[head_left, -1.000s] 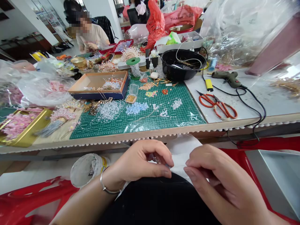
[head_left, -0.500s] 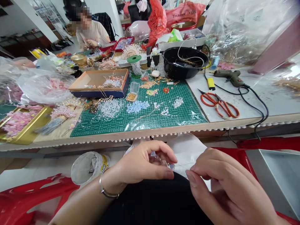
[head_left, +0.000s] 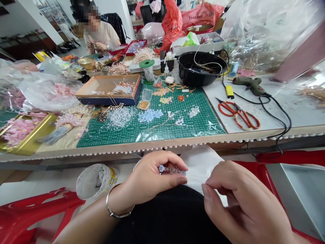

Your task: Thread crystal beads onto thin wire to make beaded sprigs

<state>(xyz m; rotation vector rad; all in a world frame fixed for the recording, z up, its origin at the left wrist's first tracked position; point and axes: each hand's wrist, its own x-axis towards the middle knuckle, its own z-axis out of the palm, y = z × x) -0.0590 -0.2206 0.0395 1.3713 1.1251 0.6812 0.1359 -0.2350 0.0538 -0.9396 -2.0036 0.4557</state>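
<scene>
Between the thumb and fingers of my left hand is a small beaded piece with pale blue flowers and clear beads. A silver bangle circles that wrist. Just to the right, my right hand has its thumb and forefinger pinched together; whatever they hold is too fine to make out. Both hands are over my dark lap, below the table edge. On the green cutting mat beyond them lie blue petals, clear beads and a small clear box of gold beads.
Orange-handled scissors and a glue gun lie on the table's right side. A black bowl and an open box stand behind. Below are a white bucket and red stools. Another person sits across the table.
My left fingers have closed in a little on the beaded piece, and more of it shows, including a blue flower at its left end. My right hand stays pinched nearly in place.
</scene>
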